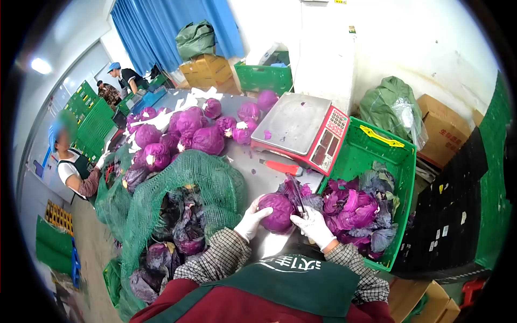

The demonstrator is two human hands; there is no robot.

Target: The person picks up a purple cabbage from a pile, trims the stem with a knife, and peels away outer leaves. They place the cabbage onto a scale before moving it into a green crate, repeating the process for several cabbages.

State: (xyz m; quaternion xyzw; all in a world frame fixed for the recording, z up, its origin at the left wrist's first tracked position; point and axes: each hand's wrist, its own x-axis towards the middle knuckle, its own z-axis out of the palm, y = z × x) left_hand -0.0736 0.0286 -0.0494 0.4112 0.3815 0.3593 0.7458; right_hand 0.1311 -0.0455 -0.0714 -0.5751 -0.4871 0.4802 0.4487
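A round purple cabbage is at the table's near edge, between my two gloved hands. My left hand holds its left side, fingers curved around it. On the right, my right hand is closed at the cabbage's edge, around a dark, thin thing that may be a knife or a leaf edge. Loose purple leaves stand just behind the cabbage. Beyond them lies a red-orange handled tool, in front of the red scale.
A green crate of trimmed leaves stands at the right. Green net bags of cabbages are at the left. Several purple cabbages lie farther back on the table. A person in a blue cap stands at the far left.
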